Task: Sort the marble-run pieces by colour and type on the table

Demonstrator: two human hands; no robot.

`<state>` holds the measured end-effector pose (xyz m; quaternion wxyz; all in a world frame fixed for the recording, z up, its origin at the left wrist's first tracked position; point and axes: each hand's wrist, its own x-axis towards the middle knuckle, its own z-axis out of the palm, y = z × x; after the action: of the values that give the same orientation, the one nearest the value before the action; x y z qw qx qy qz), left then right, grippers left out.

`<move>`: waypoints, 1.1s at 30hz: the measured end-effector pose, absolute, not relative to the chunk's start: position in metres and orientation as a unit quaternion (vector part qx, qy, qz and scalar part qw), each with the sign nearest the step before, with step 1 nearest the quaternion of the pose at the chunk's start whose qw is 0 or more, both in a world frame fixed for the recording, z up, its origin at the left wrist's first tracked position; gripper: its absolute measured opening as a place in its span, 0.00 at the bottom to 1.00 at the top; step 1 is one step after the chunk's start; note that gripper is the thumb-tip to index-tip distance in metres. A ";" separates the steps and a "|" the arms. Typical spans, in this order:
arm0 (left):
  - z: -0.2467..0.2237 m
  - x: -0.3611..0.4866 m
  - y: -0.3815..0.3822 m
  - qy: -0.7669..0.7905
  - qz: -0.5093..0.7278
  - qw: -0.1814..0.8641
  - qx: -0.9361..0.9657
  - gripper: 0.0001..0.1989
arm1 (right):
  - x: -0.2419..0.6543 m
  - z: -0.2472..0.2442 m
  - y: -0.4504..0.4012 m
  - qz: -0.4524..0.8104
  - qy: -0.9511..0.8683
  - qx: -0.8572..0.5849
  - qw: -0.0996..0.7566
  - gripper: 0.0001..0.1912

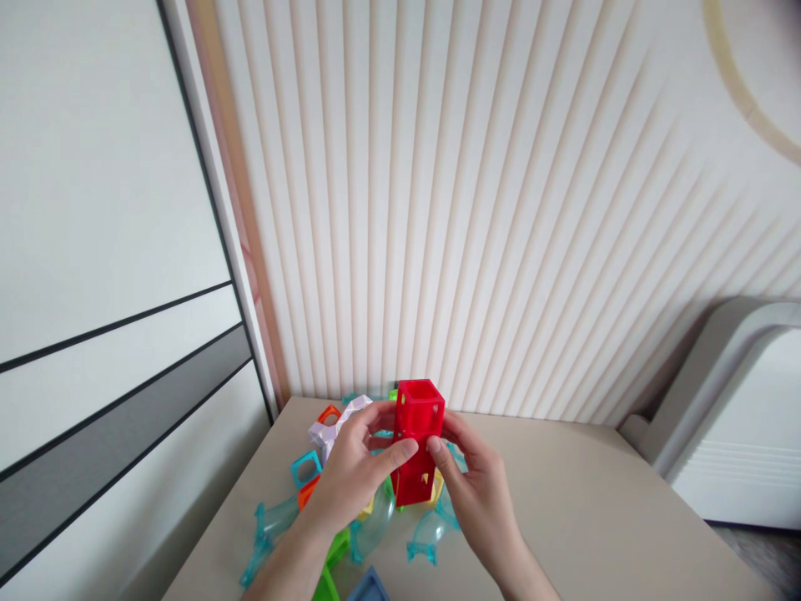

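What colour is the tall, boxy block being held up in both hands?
Red; the head view shows the tall, boxy red block best.

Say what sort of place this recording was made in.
Probably a room in a home: a beige tabletop bearing colourful plastic toy pieces, a fluted off-white wall panel behind it, and a glossy white cabinet-like panel with dark trim alongside.
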<state>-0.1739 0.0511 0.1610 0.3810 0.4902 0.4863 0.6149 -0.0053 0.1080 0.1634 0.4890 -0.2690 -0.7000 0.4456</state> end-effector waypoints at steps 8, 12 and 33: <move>0.161 -0.173 0.054 0.518 0.603 0.365 0.484 0.19 | -0.008 0.159 0.116 0.523 -0.646 -0.301 0.467 0.25; 0.164 -0.170 0.055 0.538 0.605 0.310 0.498 0.17 | -0.008 0.160 0.116 0.534 -0.652 -0.289 0.454 0.27; 0.162 -0.164 0.050 0.525 0.635 0.254 0.507 0.12 | -0.005 0.169 0.106 0.498 -0.684 -0.268 0.461 0.24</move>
<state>-0.1643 0.0496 0.1620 0.2535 0.5073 0.5249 0.6347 -0.0052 0.1064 0.1687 0.4612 -0.2680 -0.6838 0.4978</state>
